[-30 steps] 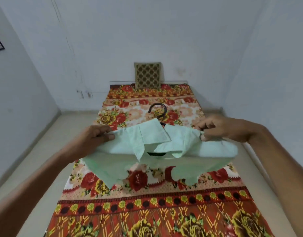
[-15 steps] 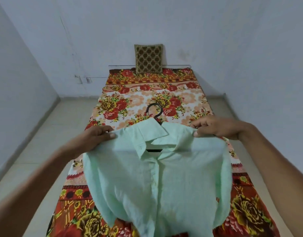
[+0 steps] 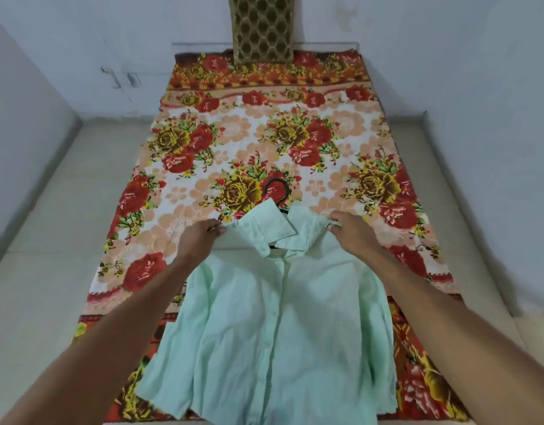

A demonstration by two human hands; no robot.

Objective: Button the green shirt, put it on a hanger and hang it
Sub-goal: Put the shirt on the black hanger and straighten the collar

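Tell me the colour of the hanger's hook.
Black; the hook shows above the shirt collar in the head view.

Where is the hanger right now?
In the head view, the dark hanger is inside the green shirt, only its hook poking out above the collar, centre frame, between the left hand and right hand.

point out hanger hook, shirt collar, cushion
hanger hook (image 3: 278,191), head view, on the dark curve above the collar
shirt collar (image 3: 272,223), head view, on its left flap
cushion (image 3: 261,27), head view, on its patterned front
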